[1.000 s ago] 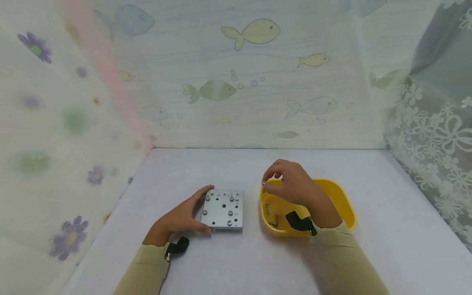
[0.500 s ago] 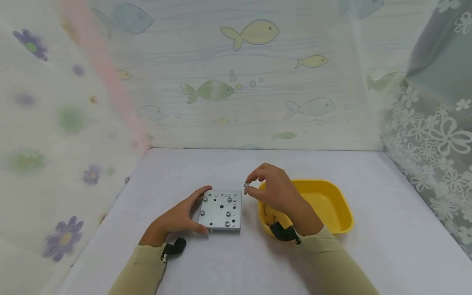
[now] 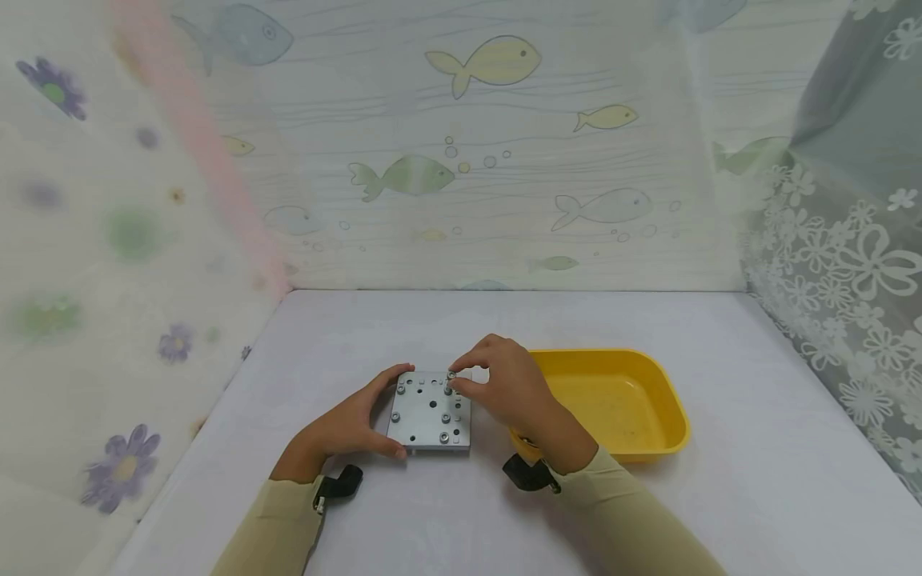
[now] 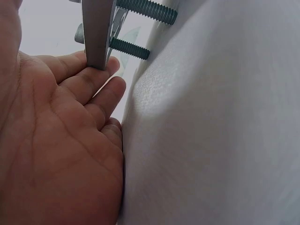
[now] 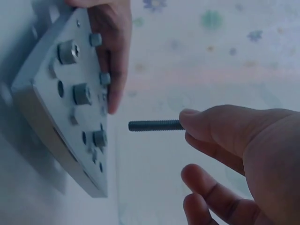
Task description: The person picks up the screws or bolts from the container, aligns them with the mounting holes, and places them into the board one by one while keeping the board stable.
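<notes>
Pinching a threaded bolt (image 5: pixel 154 125), the right grip (image 3: pixel 507 388) hovered over the drilled metal plate (image 3: pixel 421 418) at lower centre in the head view. The left grip (image 3: pixel 344 424) clamped the plate by its opposite edges.

The right hand (image 3: pixel 504 388) and its wrist hide part of the yellow tray (image 3: pixel 634 412) in the head view, where 2 beige sleeves (image 3: pixel 272 528) run off the bottom edge. In the right wrist view the grasp conceals the threaded bolt's (image 5: pixel 154 125) head; the left wrist view's edges crop the metal plate (image 4: pixel 97 33) and left hand (image 4: pixel 56 122).
</notes>
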Action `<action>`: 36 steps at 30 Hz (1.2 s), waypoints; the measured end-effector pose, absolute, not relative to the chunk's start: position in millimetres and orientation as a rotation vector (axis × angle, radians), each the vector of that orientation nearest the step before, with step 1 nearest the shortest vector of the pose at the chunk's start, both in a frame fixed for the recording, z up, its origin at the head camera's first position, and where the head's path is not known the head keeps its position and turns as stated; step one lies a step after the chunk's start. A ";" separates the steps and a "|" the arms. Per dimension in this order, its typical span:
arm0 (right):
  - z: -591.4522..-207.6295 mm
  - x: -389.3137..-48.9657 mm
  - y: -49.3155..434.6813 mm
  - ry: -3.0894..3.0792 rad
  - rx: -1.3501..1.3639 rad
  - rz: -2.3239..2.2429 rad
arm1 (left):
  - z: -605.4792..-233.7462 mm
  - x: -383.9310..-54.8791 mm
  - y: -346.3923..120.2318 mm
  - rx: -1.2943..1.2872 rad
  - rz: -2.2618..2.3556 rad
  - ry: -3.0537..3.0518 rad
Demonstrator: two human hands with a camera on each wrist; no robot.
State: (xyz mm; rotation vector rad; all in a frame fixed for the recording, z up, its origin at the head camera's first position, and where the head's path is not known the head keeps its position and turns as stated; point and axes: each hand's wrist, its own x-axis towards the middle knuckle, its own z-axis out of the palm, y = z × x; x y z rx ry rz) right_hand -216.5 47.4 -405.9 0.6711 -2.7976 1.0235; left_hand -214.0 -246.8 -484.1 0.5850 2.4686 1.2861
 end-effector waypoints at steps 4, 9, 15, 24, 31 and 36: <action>-411.2 -214.8 40.8 -2.798 0.648 1.043 | -484.4 -214.4 -246.9 0.580 1.285 2.467; -412.7 -210.6 33.0 -2.815 0.627 1.029 | -481.9 -212.7 -245.9 0.570 1.269 2.472; -421.8 -209.4 25.9 -2.780 0.652 0.890 | -481.0 -211.4 -246.8 0.561 1.255 2.480; -429.4 -206.4 20.8 -2.798 0.625 0.842 | -481.3 -212.9 -246.5 0.575 1.262 2.470; -434.0 -206.3 18.0 -2.809 0.598 0.783 | -479.7 -212.3 -245.6 0.570 1.268 2.470; -435.9 -205.9 16.2 -2.840 0.588 0.708 | -481.0 -213.1 -245.9 0.567 1.268 2.475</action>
